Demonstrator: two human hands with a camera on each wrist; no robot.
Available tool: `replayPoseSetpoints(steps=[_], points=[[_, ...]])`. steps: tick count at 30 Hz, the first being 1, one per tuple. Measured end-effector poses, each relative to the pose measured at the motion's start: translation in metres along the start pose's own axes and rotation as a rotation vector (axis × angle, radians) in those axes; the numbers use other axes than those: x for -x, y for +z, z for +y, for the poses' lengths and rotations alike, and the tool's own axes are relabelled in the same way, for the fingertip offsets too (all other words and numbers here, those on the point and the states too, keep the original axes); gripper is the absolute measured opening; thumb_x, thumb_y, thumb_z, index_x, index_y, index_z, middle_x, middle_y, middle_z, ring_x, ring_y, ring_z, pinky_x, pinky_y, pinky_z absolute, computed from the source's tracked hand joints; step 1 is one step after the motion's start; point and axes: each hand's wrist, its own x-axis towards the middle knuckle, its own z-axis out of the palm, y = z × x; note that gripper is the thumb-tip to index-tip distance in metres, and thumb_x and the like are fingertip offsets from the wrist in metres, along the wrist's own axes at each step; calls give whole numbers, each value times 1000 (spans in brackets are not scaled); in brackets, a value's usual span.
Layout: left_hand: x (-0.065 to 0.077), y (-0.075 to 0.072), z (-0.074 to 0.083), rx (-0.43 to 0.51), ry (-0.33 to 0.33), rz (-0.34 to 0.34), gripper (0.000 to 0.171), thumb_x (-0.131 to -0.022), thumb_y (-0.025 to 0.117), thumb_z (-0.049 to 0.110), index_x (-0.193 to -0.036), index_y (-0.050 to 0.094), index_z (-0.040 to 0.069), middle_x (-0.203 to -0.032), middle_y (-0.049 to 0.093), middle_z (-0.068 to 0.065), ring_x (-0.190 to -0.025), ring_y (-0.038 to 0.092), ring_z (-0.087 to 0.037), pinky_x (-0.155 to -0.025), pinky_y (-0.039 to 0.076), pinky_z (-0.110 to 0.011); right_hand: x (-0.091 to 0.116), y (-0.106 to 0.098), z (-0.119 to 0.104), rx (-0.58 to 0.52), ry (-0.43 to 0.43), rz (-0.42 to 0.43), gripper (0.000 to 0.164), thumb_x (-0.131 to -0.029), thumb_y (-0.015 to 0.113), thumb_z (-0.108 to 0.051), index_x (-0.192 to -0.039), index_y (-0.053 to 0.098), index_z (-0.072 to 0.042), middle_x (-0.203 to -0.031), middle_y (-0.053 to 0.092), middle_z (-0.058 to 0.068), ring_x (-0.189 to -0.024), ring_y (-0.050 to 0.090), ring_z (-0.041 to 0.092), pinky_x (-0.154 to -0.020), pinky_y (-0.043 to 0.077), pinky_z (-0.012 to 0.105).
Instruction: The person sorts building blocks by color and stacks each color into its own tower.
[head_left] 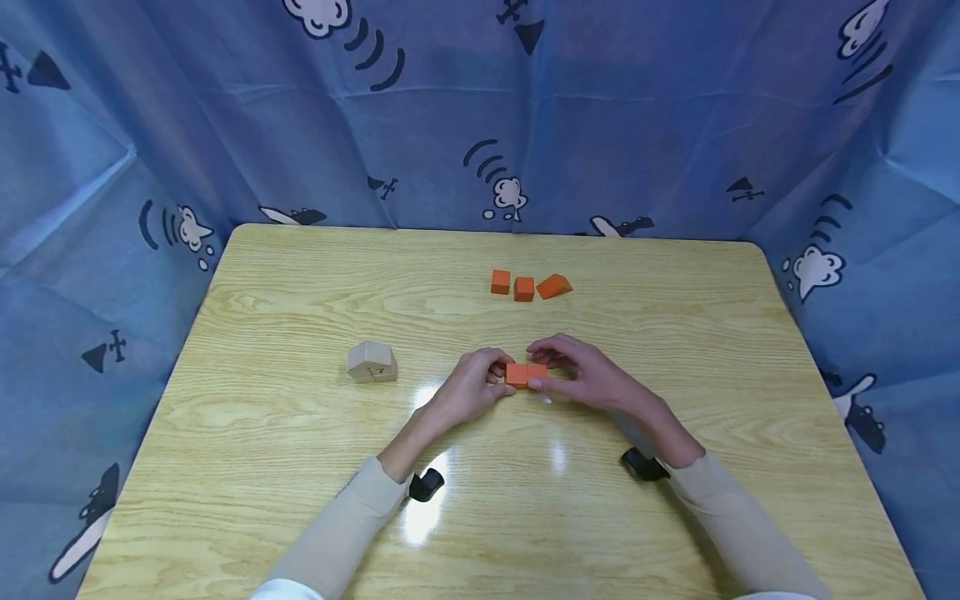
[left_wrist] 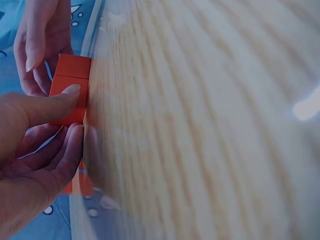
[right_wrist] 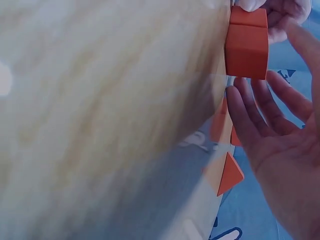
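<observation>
Two orange cube-like blocks stand side by side on the table, their faces meeting. The left block point(head_left: 516, 376) is pinched by my left hand point(head_left: 468, 387), thumb on the near face and fingers behind, as the left wrist view shows point(left_wrist: 70, 102). Around the right block point(head_left: 537, 371) my right hand point(head_left: 592, 377) is spread, thumb on the near side and fingers on the far side. In the right wrist view those fingers point(right_wrist: 260, 107) are nearly straight, their tips close to the block point(right_wrist: 247, 52), with no grip on it.
Farther back on the wooden table point(head_left: 337, 283) lie two more orange cubes, one left point(head_left: 500, 282) and one right point(head_left: 524, 289), beside an orange wedge point(head_left: 554, 287). A pale house-shaped wooden piece point(head_left: 372, 362) stands left of my hands. Blue patterned cloth point(head_left: 450, 108) hangs around the table.
</observation>
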Motion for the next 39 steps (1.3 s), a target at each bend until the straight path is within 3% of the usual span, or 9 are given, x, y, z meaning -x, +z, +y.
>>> replayPoseSetpoints(steps=[8,19,24,31,39], points=[[0,0,0,6,-1,4,28,-86,82,0,-111,69,-5,-98,67,-11,-86,64,-17,-75,53,-20,-10,-10,-7,-31,26,77,37,-101,69,-21,-131,62,-1,-120,67,12,-109,64,24,-98,53,49],[0,0,0,3,-2,7,27,-87,82,1,-110,69,-4,-98,68,-10,-85,62,-14,-76,54,-21,-40,-25,7,26,43,272,35,-104,64,-20,-130,61,3,-114,67,14,-105,64,27,-95,54,48],[1,0,0,-5,-3,9,28,-87,82,1,-111,69,-4,-99,68,-10,-85,61,-13,-76,53,-21,-53,-30,10,3,52,282,35,-104,64,-18,-131,60,3,-120,65,18,-108,64,31,-97,52,49],[1,0,-1,-8,1,15,29,-87,82,1,-111,69,-5,-99,68,-11,-86,62,-16,-76,54,-21,-72,-32,12,67,71,308,36,-104,64,-15,-134,58,2,-120,63,18,-106,63,31,-96,52,48],[1,1,-1,-8,13,18,30,-86,82,1,-112,69,-6,-100,68,-12,-86,64,-17,-76,54,-23,-90,-32,12,115,108,290,38,-104,63,-15,-138,56,3,-125,59,19,-100,62,30,-83,54,44]])
